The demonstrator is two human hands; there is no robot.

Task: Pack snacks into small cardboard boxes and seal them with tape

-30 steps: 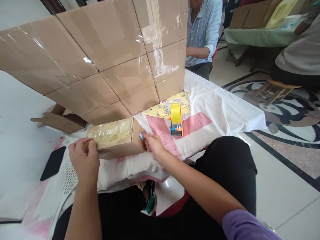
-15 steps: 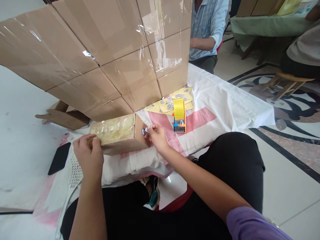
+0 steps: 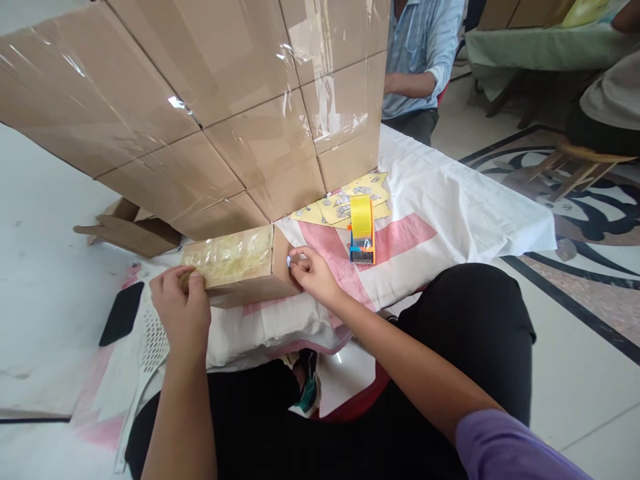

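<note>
A small cardboard box [image 3: 235,270] lies on its side on the white and pink cloth [image 3: 430,220], its top covered in yellowish clear tape. My left hand [image 3: 183,313] is closed on the box's left end. My right hand [image 3: 310,270] pinches a small blue and white thing, perhaps a sticker, against the box's right end face. A yellow tape roll in an orange and blue dispenser [image 3: 361,229] stands on the cloth just right of my right hand.
A tall wall of taped cardboard boxes [image 3: 210,107] rises behind the small box. Yellow sticker sheets [image 3: 345,200] lie at its foot. A black phone [image 3: 121,322] rests at the left. A flattened box [image 3: 125,230] lies on the floor. A person in a light blue shirt [image 3: 417,60] sits beyond.
My right hand has pressed the small blue piece closer onto the box's end face. My left hand stays on the box's left end. The view shifted slightly.
</note>
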